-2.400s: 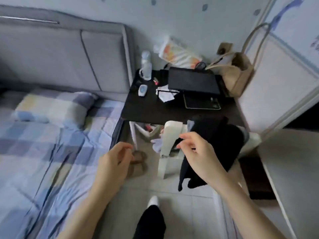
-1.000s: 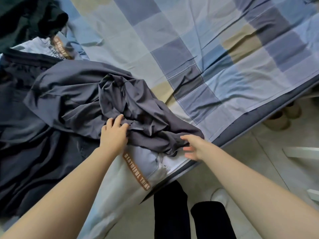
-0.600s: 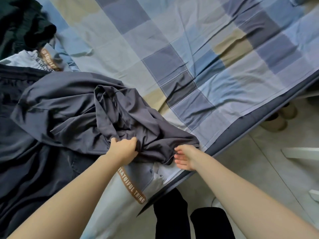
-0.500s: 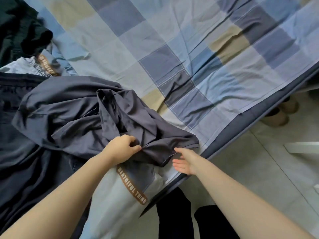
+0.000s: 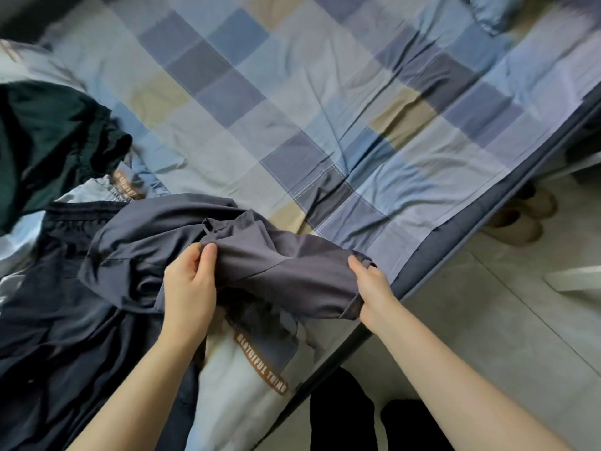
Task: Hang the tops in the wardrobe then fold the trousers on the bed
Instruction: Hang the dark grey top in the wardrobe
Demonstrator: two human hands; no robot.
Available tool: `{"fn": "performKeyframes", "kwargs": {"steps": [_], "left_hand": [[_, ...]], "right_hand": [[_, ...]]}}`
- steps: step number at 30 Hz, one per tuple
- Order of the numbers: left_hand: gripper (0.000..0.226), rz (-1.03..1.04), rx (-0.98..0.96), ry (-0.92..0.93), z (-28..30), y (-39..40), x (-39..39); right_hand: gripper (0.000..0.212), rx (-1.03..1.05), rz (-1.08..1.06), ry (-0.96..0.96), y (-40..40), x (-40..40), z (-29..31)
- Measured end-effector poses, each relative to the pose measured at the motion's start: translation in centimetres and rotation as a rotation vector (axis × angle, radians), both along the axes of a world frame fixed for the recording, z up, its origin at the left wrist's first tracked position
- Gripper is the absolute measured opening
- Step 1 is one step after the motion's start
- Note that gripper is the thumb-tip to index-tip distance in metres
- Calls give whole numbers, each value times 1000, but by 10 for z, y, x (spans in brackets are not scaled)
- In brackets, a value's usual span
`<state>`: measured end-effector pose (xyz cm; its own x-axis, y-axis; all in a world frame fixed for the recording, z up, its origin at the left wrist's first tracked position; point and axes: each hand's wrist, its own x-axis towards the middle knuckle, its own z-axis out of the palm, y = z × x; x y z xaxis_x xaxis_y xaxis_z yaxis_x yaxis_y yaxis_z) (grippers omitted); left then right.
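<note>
— Head view: what do the hands hold?
— Left hand (image 5: 190,283) and right hand (image 5: 370,289) each pinch the grey garment (image 5: 276,265), stretched between them over the bed (image 5: 325,92).
— Changed since before?
— Yes: earlier the right hand lay open beside the bunched cloth; now it grips.

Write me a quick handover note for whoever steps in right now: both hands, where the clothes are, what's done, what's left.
Left hand and right hand both grip the grey garment, stretched between them above the bed edge.
Under it: a light printed piece; dark navy clothes to the left; a dark green item further back.
Done: nothing visibly folded or hung.
Left: sort the pile, hang tops, fold trousers.
</note>
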<state>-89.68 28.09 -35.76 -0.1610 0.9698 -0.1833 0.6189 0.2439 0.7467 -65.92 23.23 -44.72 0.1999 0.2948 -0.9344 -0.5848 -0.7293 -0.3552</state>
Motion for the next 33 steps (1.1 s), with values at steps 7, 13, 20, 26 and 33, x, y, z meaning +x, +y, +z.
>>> {"fn": "performKeyframes", "kwargs": {"steps": [7, 13, 20, 26, 33], "left_hand": [[30, -145, 173, -77, 118, 2, 54], [24, -228, 328, -141, 238, -3, 117], [17, -325, 500, -151, 359, -21, 224], [18, -474, 490, -308, 441, -50, 317], [14, -545, -31, -1035, 505, -92, 427]], "right_hand": [[21, 307, -66, -177, -17, 74, 170], [15, 601, -35, -371, -45, 163, 314], [15, 812, 51, -698, -100, 270, 448], [28, 1052, 29, -699, -155, 345, 541], [48, 1096, 104, -606, -230, 435, 610]]}}
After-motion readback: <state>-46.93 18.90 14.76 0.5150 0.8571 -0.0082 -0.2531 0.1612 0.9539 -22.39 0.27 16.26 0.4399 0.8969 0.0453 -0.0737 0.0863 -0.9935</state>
